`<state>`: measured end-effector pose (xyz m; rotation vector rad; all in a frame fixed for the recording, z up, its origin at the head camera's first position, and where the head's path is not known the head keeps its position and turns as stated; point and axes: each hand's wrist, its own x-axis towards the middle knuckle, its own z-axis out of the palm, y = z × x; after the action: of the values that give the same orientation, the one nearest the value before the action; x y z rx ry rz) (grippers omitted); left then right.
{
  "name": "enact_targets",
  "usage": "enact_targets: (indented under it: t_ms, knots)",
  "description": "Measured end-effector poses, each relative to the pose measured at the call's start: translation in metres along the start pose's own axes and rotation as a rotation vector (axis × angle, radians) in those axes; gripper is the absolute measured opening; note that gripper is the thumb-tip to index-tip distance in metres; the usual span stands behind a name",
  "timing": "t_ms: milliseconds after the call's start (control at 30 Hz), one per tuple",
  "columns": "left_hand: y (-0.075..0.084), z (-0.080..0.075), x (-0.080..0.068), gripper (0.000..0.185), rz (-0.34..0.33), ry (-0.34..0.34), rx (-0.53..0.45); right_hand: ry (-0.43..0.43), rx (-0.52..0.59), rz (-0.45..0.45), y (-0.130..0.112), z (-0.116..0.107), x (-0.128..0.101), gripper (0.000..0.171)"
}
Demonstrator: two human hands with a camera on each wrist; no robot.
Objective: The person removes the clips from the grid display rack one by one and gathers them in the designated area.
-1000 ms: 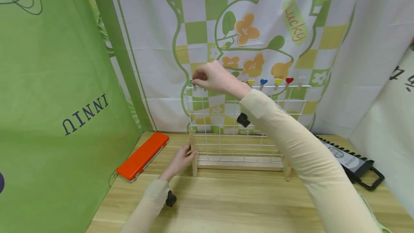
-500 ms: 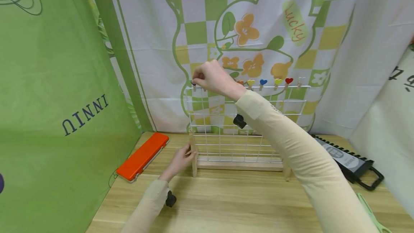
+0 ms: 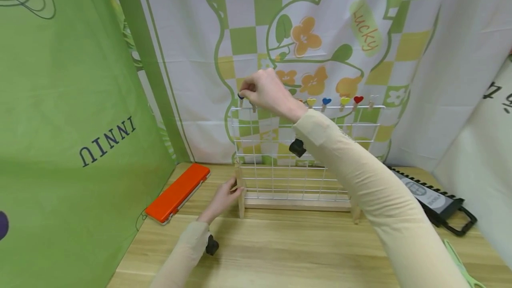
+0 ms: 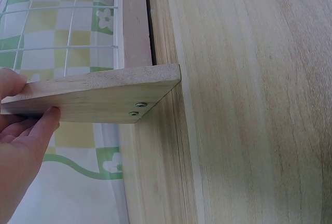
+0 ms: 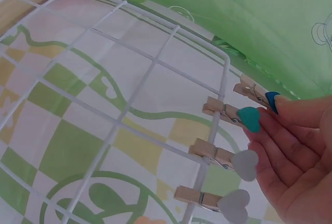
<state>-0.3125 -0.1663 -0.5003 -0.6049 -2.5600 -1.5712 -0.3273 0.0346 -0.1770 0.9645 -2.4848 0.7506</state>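
Reaching up to the top-left corner of the white wire grid panel, my right hand has its fingertips on the small wooden clothespin with a dark blue heart, the one nearest that corner. From the right wrist view I see a finger touching the heart end, but not clearly whether thumb and finger squeeze it, so I cannot tell if it is truly pinched. The peg's long axis runs across the top wire, heart end pointing away from the grid toward my fingers. Just beside it along the same wire sit a teal-heart clothespin and two white-heart clothespins, then further from the corner a row of yellow, blue, yellow-green and red heart pegs.

My left hand is low, at the grid's bottom-left: it grips the pale wooden foot block of the stand, thumb over and fingers under, steadying it. So the right hand is the nearer one to the blue peg; the left is well below it.

Under the grid lies a light wooden tabletop. Left of the grid rests a flat orange plastic case; right of it a black-handled folder. Behind hangs a green-and-white checked cloth.
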Motion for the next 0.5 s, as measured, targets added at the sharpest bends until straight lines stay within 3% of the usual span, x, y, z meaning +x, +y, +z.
enact_targets:
  t_ms: [300,500]
  knots:
    - [0.001,0.002,0.000,0.043,0.003,-0.001,-0.014,0.042,0.052,0.041,-0.005,-0.020,-0.014,0.015]
    - [-0.002,0.004,0.000,0.043,0.012,0.035,-0.017,0.073,0.057,0.008,-0.003,-0.030,-0.028,0.016]
